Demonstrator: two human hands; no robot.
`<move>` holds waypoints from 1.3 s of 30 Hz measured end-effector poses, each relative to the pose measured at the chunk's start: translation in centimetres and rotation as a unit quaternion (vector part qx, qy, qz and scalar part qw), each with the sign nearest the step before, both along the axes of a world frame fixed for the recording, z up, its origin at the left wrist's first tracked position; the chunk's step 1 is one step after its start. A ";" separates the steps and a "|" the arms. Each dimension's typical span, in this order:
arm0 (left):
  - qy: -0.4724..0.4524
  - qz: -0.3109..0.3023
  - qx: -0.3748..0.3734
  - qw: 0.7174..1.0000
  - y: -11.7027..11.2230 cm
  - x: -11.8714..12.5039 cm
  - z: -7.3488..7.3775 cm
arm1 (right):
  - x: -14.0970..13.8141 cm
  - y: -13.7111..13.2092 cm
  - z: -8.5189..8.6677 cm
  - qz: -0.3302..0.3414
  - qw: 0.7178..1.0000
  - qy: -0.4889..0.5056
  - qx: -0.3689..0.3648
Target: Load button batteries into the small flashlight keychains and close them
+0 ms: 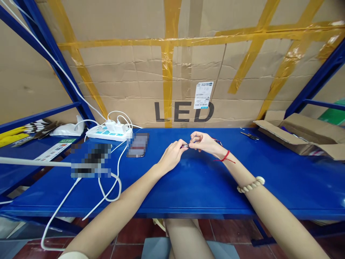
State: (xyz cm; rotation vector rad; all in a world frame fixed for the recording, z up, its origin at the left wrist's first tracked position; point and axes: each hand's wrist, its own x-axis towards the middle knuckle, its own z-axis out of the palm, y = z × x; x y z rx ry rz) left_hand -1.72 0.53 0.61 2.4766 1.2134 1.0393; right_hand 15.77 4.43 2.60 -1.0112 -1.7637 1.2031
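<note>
My left hand [171, 155] pinches a small, short dark-reddish object [185, 145] with light marks, held just over the blue tabletop; its kind is too small to make out. Close against its right end is my right hand [203, 142], thumb and index finger brought together and the other fingers curled. Whether the right fingertips grip that end or only touch it, I cannot tell. A red string and a beaded bracelet circle the right wrist and forearm. Left of my hands lies a phone [138, 145] on the table.
A white power strip [110, 133] with plugged-in chargers stands at the back left, its white cables [118, 180] looping across the table's left side. Keys [249, 136] lie at the back right near an opened cardboard box [291, 138]. A large taped carton [134, 79] forms the back.
</note>
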 end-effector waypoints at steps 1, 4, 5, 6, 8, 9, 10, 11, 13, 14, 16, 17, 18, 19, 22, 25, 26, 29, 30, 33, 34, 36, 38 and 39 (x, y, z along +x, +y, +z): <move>0.004 0.002 0.002 1.000 -0.1 0.0 0.0 | 0.0 0.0 -0.1 0.003 1.000 0.000 0.002; 0.018 0.012 0.004 1.000 -0.3 0.0 0.1 | -0.2 -0.1 -0.2 0.006 1.000 -0.007 -0.003; 0.026 0.015 0.006 1.000 -0.3 0.0 0.1 | -0.2 -0.2 -0.2 0.007 1.000 -0.011 -0.008; 0.036 0.019 0.009 0.999 -0.3 -0.1 0.2 | -0.2 -0.2 -0.2 0.010 1.000 -0.018 -0.011; 0.056 0.025 0.015 0.998 -0.4 -0.1 0.2 | -0.2 -0.4 -0.1 0.016 0.999 -0.034 -0.012; 0.063 0.028 0.018 0.997 -0.4 -0.1 0.1 | -0.1 -0.4 0.0 0.019 0.999 -0.042 -0.010; 0.067 0.030 0.020 0.997 -0.4 0.0 0.1 | -0.1 -0.5 0.0 0.021 0.998 -0.051 -0.005; 0.071 0.031 0.020 0.997 -0.4 0.0 0.0 | 0.0 -0.5 0.0 0.023 0.998 -0.061 0.000; 0.078 0.030 0.021 0.996 -0.4 0.0 -0.1 | 0.1 -0.5 0.0 0.028 0.996 -0.080 0.008; 0.084 0.030 0.021 0.996 -0.4 0.0 -0.2 | 0.2 -0.5 0.0 0.031 0.996 -0.087 0.010; 0.096 0.029 0.025 0.995 -0.3 0.1 -0.3 | 0.3 -0.4 0.0 0.042 0.994 -0.099 0.009; 0.101 0.027 0.029 0.994 -0.3 0.1 -0.3 | 0.4 -0.4 -0.1 0.049 0.994 -0.102 0.006; 0.105 0.024 0.033 0.994 -0.3 0.1 -0.3 | 0.4 -0.3 -0.1 0.059 0.993 -0.106 0.004; 0.109 0.020 0.037 0.993 -0.4 0.2 -0.3 | 0.5 -0.3 0.0 0.069 0.991 -0.111 0.003; 0.119 0.010 0.040 0.992 -0.5 0.4 -0.4 | 0.9 -0.3 0.1 0.097 0.987 -0.128 0.006; 0.125 0.013 0.034 0.991 -0.7 0.6 -0.3 | 1.2 -0.3 0.2 0.110 0.985 -0.132 0.016; 0.126 0.017 0.034 0.991 -0.8 0.7 -0.3 | 1.3 -0.3 0.2 0.108 0.985 -0.130 0.018; 0.131 0.032 0.040 0.990 -1.0 1.0 -0.3 | 1.5 -0.2 0.2 0.079 0.990 -0.117 0.018; 0.136 0.037 0.045 0.989 -1.1 1.1 -0.3 | 1.5 -0.1 0.1 0.068 0.991 -0.113 0.012; 0.157 0.042 0.066 0.984 -1.1 1.3 -0.4 | 1.8 0.0 0.1 0.065 0.992 -0.110 -0.017; 0.163 0.041 0.075 0.983 -1.1 1.3 -0.5 | 1.8 0.0 0.1 0.071 0.991 -0.111 -0.027; 0.169 0.042 0.093 0.980 -1.1 1.3 -0.5 | 1.9 -0.2 0.2 0.086 0.990 -0.108 -0.041; 0.161 0.051 0.112 0.979 -1.2 1.4 -0.5 | 1.9 -0.4 0.5 0.100 0.989 -0.097 -0.054; 0.153 0.057 0.120 0.979 -1.2 1.4 -0.5 | 1.8 -0.5 0.6 0.105 0.988 -0.091 -0.060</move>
